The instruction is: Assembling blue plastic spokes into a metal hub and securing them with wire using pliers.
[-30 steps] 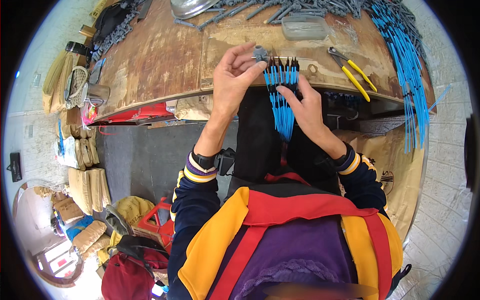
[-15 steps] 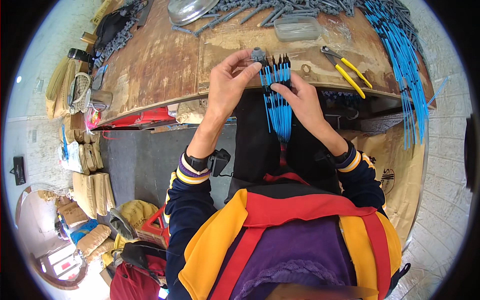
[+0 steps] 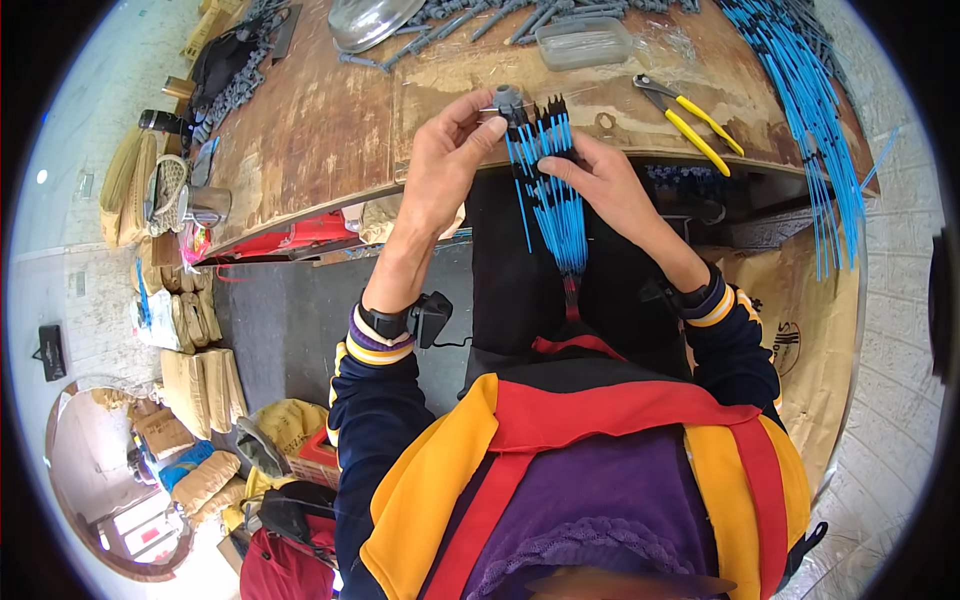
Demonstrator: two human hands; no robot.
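Observation:
In front of my belly, at the table's near edge, both hands work close together. My left hand (image 3: pixel 443 162) is closed, thumb and fingers pinching a grey ribbed plastic fitting (image 3: pixel 508 98). From beneath that fitting a thin blue rod (image 3: pixel 522 205) with black parts hangs down, set apart from the rest. My right hand (image 3: pixel 603 183) grips a fanned bundle of thin blue rods (image 3: pixel 562 225) with black pointed tops, its thumb lying across them. The bundle narrows toward my lap, where a dark red band shows. The right fingers behind the bundle are hidden.
Yellow-handled pliers (image 3: pixel 697 133) rest on the wooden table (image 3: pixel 320 130) to the right. Behind lie a clear plastic box (image 3: pixel 584 43), a metal bowl (image 3: pixel 370 20) and many grey fittings. More blue rods (image 3: pixel 800 130) overhang the table's right edge. A metal cup (image 3: pixel 205 204) stands at left.
My left hand and the grey fitting have moved slightly left, away from the bundle. One blue rod has come away from the others with it. The right hand keeps its grip.

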